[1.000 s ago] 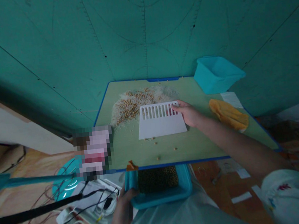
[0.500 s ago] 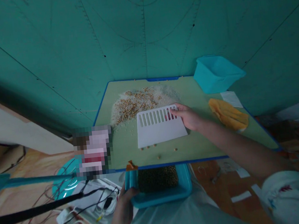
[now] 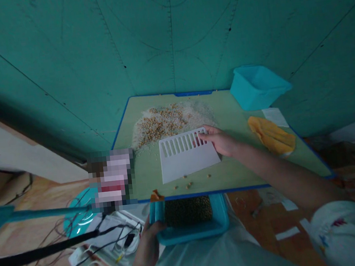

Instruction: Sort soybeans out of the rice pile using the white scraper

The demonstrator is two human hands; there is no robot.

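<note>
Nearest, at the lap, the left hand has a turquoise bin by its left side, thumb hooked over the rim and the other fingers mostly hidden behind the wall; dark greenish beans lie inside. The bin sits just below the near edge of the table, where a torn orange scrap clings. A little way in, a few loose tan beans lie scattered in front of a slotted white scraper. The right hand grips that scraper at its upper right corner, fingers closed, thumb across the slots and fingertips showing through them from behind; its broad plain edge points toward the bin, slightly slanted. Beyond it spreads a heap of tan beans and whitish grains. To the right lie a yellow-orange cloth and white paper, with a second tub farther back before a green wall.
</note>
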